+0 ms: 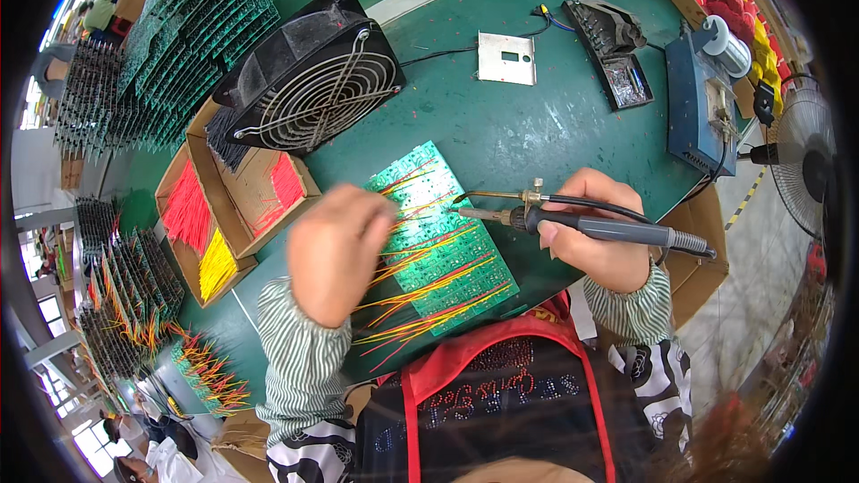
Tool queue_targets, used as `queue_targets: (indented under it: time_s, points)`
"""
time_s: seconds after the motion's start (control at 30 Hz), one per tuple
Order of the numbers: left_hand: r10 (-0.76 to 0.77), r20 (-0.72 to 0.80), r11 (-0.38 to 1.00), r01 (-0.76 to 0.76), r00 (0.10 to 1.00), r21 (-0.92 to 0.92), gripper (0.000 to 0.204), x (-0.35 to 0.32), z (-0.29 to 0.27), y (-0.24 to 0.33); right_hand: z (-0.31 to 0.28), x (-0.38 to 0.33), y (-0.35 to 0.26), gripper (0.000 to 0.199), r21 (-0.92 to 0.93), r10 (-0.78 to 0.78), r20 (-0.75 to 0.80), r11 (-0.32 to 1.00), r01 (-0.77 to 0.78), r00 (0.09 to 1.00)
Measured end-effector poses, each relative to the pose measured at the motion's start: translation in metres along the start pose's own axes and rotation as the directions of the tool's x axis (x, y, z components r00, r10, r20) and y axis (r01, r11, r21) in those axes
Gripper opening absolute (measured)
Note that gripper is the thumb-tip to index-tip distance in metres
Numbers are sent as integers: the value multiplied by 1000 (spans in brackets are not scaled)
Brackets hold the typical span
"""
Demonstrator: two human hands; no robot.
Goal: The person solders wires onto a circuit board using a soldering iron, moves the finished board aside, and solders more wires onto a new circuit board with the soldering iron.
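A green circuit board (pixel 490 279) lies on the bench in front of me. Red and yellow wires (pixel 420 259) stick out past its left side in rows. My right hand (pixel 601 233) is closed around a soldering iron (pixel 617 230), its tip over the board's right part. A thin metal tube with a black hose (pixel 501 194) runs along the iron, ending near the tip. At the board's left edge is my left hand (pixel 335 246), slightly blurred, fingers curled and thumb and forefinger together. Whatever it pinches is hidden.
A cardboard box (pixel 259 186) of red and yellow wires sits at left, beside a black fan (pixel 313 80). Stacked circuit boards (pixel 201 27) rise behind it. A blue soldering unit with a solder spool (pixel 702 107), a black holder (pixel 613 45) and a metal plate (pixel 506 59) stand farther back.
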State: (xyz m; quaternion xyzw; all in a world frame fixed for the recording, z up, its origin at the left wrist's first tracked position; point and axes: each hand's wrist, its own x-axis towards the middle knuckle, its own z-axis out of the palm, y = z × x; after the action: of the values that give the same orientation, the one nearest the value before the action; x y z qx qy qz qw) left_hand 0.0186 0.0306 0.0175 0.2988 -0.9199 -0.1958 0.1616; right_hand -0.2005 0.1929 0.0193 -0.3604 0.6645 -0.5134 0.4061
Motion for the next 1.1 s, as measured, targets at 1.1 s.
queue_targets:
  time_s: [1.1]
  points:
    - [-17,161,983,46,987,-178,11,13,21,18,-11,-11,3,17,29,-22,-48,999,23,999]
